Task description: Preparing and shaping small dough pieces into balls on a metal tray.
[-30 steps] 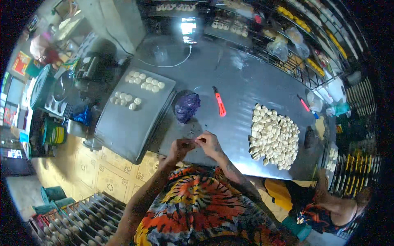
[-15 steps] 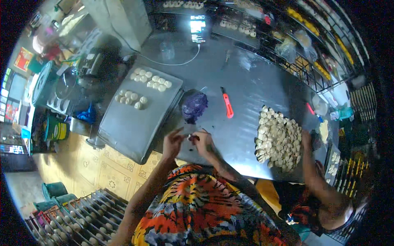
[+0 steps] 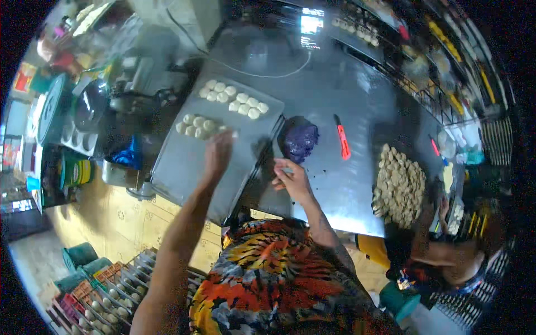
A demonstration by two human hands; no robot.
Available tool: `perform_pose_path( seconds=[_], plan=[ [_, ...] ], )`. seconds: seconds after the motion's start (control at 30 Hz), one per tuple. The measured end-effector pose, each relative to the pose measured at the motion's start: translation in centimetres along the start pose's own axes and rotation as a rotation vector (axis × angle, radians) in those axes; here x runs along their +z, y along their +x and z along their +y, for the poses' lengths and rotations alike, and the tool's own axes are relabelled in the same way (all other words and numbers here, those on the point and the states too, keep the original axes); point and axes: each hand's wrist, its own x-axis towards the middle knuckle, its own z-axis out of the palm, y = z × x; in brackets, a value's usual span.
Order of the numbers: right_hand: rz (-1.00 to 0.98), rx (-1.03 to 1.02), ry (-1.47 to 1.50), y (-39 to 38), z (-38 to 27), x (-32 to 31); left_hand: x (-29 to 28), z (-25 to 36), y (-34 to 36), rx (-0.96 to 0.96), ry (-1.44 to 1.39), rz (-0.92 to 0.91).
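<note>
My left hand (image 3: 219, 151) reaches over a metal tray (image 3: 190, 162), its blurred fingers closed around a small pale dough ball (image 3: 235, 134) that peeks out at the fingertips. Just beyond it, several round dough balls (image 3: 199, 126) sit in a short cluster. Further up the same tray lie more dough balls (image 3: 248, 105) in rows. My right hand (image 3: 291, 180) hovers over the dark metal table with loosely bent fingers apart and nothing visible in them. It is nearest to a mound of purple filling (image 3: 301, 139), slightly below it.
A red cutter knife (image 3: 342, 139) lies right of the filling. Farther right spreads a large pile of dough pieces (image 3: 399, 187), with a co-worker's arm (image 3: 432, 234) beside it. A lit phone (image 3: 311, 25) with a white cable stands at the back. A rack of dough balls (image 3: 114, 298) is lower left.
My hands have parted: the left went up and left over the tray, while the right stays near the filling. The view has swung left, and the co-worker's hand has left the pile's edge.
</note>
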Motion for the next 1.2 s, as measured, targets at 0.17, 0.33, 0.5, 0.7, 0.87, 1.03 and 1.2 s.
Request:
perform_pose_path(
  seconds=[0.17, 0.33, 0.5, 0.7, 0.87, 1.03, 1.2],
  plan=[
    [0.119, 0.076, 0.026, -4.3, 2.5, -6.7, -2.3, -2.5, 1.5, -0.02, 0.51, -0.344],
    [0.319, -0.082, -0.212, -8.2, 5.1, -17.6, -2.0, -4.2, -0.6, 0.592, 1.201, -0.346],
    [0.731, -0.498, -1.019, -7.4, 9.1, -32.2, -0.5, -3.4, -2.6, 0.441, 1.003, -0.354],
    [0.954, -0.715, -1.473, -5.7, 7.4, -38.3, 12.9, -0.1, -12.1, 0.12, 0.521, -0.268],
    [0.623, -0.015, -1.117, -6.1, 1.1, -31.4, 18.2, 2.9, -12.7, -0.255, 0.162, -0.223],
    [0.067, -0.266, -0.608, -5.9, 2.0, -14.9, 20.4, 6.5, -9.9, -0.822, -0.054, -0.52],
    [0.219, -0.225, -0.494, 1.9, 6.2, -11.1, 14.9, 4.7, -8.1, -0.813, -0.282, -0.388]
  ],
)
